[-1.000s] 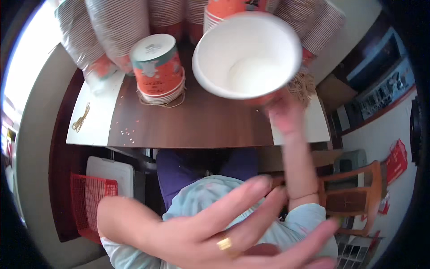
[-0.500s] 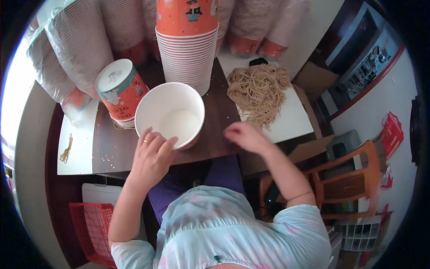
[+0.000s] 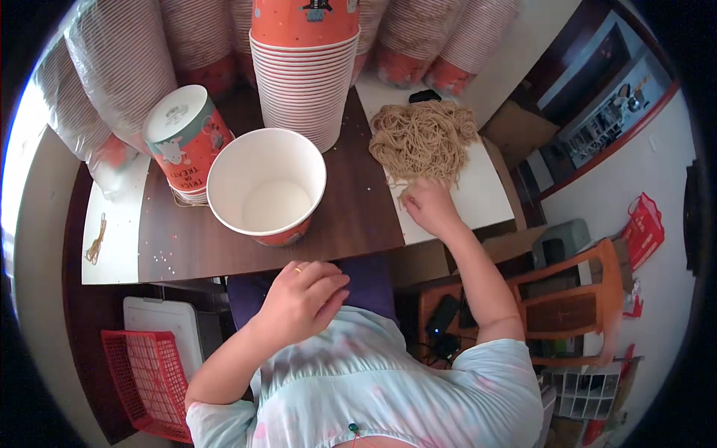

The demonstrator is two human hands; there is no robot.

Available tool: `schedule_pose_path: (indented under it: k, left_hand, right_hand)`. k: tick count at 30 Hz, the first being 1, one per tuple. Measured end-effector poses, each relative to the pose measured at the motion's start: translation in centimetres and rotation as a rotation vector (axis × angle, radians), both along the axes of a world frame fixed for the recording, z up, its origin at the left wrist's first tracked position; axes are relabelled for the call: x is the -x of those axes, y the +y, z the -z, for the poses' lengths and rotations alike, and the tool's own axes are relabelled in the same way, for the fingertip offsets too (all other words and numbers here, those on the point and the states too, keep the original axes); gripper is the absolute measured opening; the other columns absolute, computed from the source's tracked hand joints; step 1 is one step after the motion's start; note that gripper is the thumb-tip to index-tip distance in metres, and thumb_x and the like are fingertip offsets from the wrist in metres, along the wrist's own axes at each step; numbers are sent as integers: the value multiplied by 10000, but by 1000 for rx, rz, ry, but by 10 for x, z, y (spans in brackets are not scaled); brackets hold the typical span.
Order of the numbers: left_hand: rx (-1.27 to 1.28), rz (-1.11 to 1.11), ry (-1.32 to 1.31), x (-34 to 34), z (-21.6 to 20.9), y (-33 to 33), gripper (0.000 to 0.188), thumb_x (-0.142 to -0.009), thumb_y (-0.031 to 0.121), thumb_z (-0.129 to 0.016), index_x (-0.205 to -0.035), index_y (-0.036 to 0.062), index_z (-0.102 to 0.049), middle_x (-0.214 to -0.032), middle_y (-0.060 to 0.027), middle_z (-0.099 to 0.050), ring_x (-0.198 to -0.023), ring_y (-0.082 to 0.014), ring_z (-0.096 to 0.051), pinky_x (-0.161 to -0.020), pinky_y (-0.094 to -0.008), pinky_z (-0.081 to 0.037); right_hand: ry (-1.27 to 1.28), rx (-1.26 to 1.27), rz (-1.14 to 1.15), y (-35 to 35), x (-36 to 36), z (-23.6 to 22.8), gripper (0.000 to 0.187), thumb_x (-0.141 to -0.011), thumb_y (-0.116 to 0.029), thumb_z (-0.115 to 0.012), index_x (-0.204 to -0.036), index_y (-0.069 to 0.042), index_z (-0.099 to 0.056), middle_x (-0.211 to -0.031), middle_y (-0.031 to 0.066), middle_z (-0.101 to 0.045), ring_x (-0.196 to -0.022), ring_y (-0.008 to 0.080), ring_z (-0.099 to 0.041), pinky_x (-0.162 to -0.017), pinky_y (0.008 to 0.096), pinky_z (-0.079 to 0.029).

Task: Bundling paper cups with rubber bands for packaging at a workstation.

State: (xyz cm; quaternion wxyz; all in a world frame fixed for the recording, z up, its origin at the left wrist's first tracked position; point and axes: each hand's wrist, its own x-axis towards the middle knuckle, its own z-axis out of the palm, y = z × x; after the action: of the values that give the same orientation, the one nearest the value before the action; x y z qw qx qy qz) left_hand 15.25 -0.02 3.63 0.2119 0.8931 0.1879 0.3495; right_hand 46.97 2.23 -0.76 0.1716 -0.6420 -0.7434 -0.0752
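A white-lined paper bucket with an orange printed outside stands upright at the desk's front, its wide mouth toward me. My left hand, with a ring on one finger, hovers in front of the desk edge, apart from the bucket; its fingers are loosely bent and it holds nothing. At the near edge of a tangled heap of tan cords, the fingertips of my right hand are pinched on a cord, whose short end shows beside them.
Behind the bucket rises a tall stack of nested buckets. An upside-down orange bucket stands to the left. Plastic-wrapped stacks line the back. A small cord bundle lies far left; a wooden chair is at right.
My left hand has let go of the bucket's rim and drawn back toward me. The right hand has moved forward to the cord heap. The whole view has shifted slightly.
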Motion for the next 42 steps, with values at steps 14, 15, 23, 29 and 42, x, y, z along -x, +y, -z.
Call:
schedule_pose_path:
  k: [14,15,23,29,42]
  left_hand:
    - [632,95,-281,-66,-103,129,359,-850,237,-700,-1081,-30,-637,-806,-57,-658,-692,-75,-551,-604,-253,-466]
    - [709,103,-211,-65,-107,127,315,-861,222,-690,-1044,-30,-648,-751,-26,-640,-683,-60,-537,-591,-238,-454]
    - [658,78,-78,-5,-84,107,179,-918,145,-596,-901,-19,-663,-718,26,-593,-669,-29,-499,-591,-221,-426]
    - [998,177,-346,24,-62,65,183,-914,159,-600,-990,-5,-626,-751,13,-575,-613,-26,-474,-521,-190,-371]
    - [1080,179,-347,-9,-67,41,184,-902,138,-636,-1001,-17,-633,-773,15,-612,-664,-22,-507,-562,-186,-423]
  right_hand:
    - [903,369,-339,66,62,-212,41,-797,-76,-597,-804,-37,-587,-774,-11,-586,-709,51,-518,-660,205,-425]
    - [864,386,-366,64,68,-215,41,-792,-75,-595,-801,-36,-586,-774,-7,-585,-707,48,-516,-656,203,-421]
    - [1329,460,-442,54,41,-202,67,-803,-102,-547,-783,-43,-522,-870,117,-636,-808,195,-616,-762,326,-510]
    - [1436,538,-501,42,20,-193,102,-821,-129,-517,-785,-34,-502,-828,177,-646,-751,243,-663,-700,351,-547]
    - [570,458,-425,-2,100,-186,99,-739,-75,-675,-738,-9,-600,-784,38,-540,-702,119,-544,-638,261,-453]
